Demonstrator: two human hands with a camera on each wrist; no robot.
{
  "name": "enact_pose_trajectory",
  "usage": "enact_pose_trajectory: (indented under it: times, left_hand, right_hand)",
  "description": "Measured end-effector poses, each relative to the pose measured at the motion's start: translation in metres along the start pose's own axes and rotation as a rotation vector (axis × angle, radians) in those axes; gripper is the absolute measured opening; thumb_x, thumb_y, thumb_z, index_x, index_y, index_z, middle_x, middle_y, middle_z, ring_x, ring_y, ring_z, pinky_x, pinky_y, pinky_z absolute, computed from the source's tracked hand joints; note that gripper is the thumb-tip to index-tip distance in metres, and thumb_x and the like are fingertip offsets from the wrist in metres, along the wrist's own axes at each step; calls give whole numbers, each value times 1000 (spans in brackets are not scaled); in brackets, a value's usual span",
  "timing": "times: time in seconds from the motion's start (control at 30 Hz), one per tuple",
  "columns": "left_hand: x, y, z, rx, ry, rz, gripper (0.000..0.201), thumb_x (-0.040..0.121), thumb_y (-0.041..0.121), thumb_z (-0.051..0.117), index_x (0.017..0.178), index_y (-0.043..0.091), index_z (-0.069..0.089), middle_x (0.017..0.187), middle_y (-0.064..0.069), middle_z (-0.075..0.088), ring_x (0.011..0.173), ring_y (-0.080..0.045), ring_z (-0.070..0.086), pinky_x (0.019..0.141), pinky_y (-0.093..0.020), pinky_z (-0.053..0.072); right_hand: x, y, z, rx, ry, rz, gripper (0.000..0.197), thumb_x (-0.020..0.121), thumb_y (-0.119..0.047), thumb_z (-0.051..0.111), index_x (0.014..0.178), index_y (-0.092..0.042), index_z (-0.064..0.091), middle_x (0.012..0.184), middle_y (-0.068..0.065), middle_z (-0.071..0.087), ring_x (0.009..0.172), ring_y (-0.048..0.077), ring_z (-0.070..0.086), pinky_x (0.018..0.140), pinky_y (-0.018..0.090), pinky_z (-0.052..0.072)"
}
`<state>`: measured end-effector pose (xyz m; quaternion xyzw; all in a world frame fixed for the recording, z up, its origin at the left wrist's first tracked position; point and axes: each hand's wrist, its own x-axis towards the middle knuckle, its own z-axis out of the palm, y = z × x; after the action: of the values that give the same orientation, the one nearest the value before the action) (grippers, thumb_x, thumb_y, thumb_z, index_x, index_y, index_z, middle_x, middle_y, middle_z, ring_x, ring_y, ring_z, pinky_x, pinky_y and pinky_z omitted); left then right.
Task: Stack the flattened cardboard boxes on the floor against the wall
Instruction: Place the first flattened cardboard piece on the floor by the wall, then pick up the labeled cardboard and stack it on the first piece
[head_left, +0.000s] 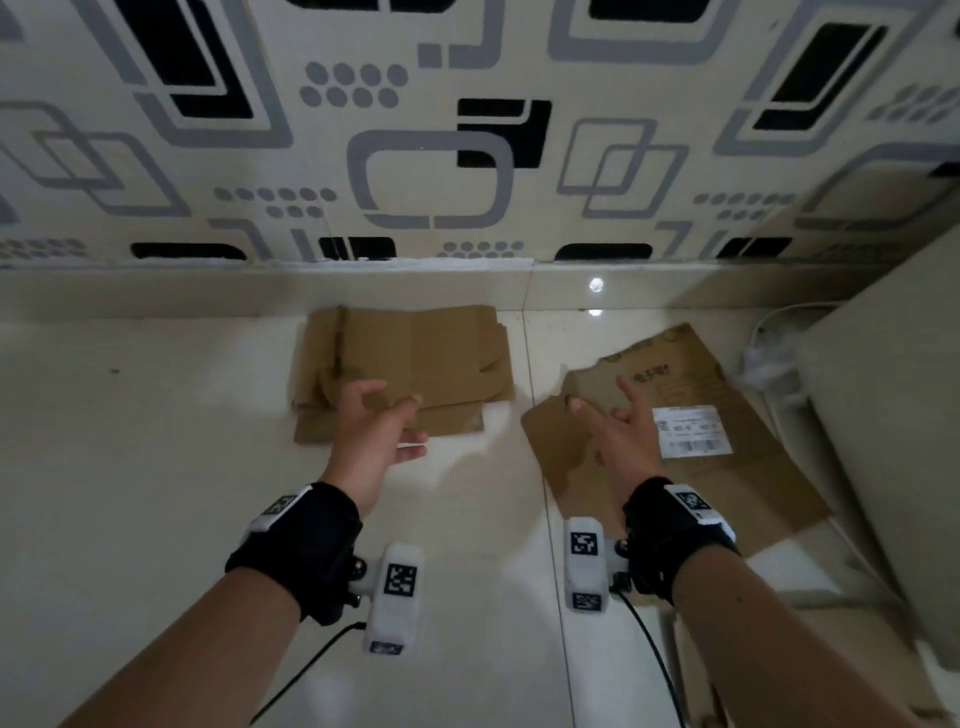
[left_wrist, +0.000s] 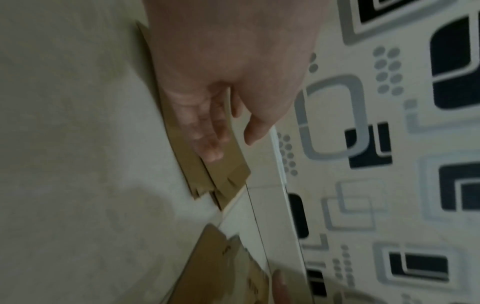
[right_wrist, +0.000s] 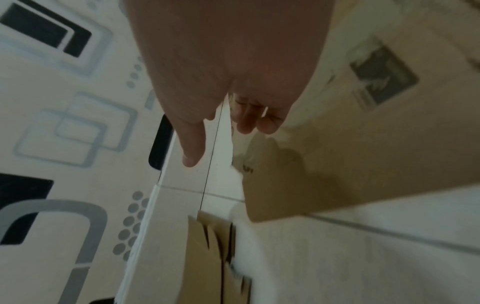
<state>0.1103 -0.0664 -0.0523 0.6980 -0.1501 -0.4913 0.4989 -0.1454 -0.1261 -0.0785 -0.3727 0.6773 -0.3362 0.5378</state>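
- We find a small pile of flattened boxes (head_left: 405, 364) already lying on the floor (head_left: 130, 441) with its far edge close to the skirting of the patterned wall (head_left: 415, 171), which fits the task: the wall gives a straight stop to square the pile against.
- A larger flattened box (head_left: 675, 431), the one with a white shipping label (head_left: 693, 432), lies to the right of the pile and apart from it, turned at an angle to the wall, so we judge it has yet to join the stack.
- Our left hand (head_left: 382, 426) hovers over the near edge of the pile, fingers loosely spread and gripping nothing; the left wrist view shows them just above the cardboard, and we cannot tell whether they touch it.
- Our right hand (head_left: 618, 426) reaches out above the near left part of the labelled box, fingers spread and relaxed, nothing in its grasp.
- Both hands being free suggests we are between placings, the right one best placed to take the angled box by its torn left edge.
- To the far right a pale cabinet (head_left: 893, 415) and a white cable (head_left: 769, 364) crowd that box, so sliding it left looks easier than lifting it over them.
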Motion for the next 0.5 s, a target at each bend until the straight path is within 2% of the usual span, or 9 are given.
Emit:
enact_pose_trajectory:
  times: [0.13,0.23,0.33,0.37,0.43,0.5]
  left_hand:
    - [-13,-8,49,85,-171,-61,34,97,12,72,128,11,57,111,-19,71,74,-25,71,60,-32,65]
    - [-23,-17,84,129,-260,-137,37,98,16,73,131,7,59,121,-19,69,86,-28,73,64,-34,65]
    - [-28,-29,112,168,-306,-178,34,100,16,69,131,9,59,127,-18,67,103,-32,73,74,-36,64]
    - [-30,-33,120,178,-321,-176,32,101,16,68,131,9,59,125,-17,67,104,-32,73,77,-38,62]
    - [-31,-42,137,234,-350,-160,31,101,18,66,130,10,60,118,-13,67,95,-28,70,82,-40,60]
    - [-30,-50,147,308,-353,-126,30,99,23,66,128,16,61,120,-14,68,91,-25,67,80,-40,59]
  right_hand:
    - [-3,3,-39,-7,59,4,80,78,-39,82,146,-44,42,147,3,38,129,29,49,106,50,46]
    - [-5,10,-66,19,123,17,76,80,-36,82,145,-44,43,151,2,38,132,28,48,97,43,47]
    - [-12,19,-95,20,176,30,82,81,-32,81,151,-36,39,142,-2,40,123,22,49,97,39,43]
    - [-14,23,-105,-3,195,41,87,78,-38,82,153,-35,38,141,-1,40,122,23,49,102,41,43]
    - [-16,30,-123,-50,257,73,99,66,-51,84,153,-38,37,150,5,39,129,29,50,110,51,43]
    - [-16,37,-136,-56,301,103,107,58,-56,85,153,-36,39,156,6,40,136,30,48,113,53,42]
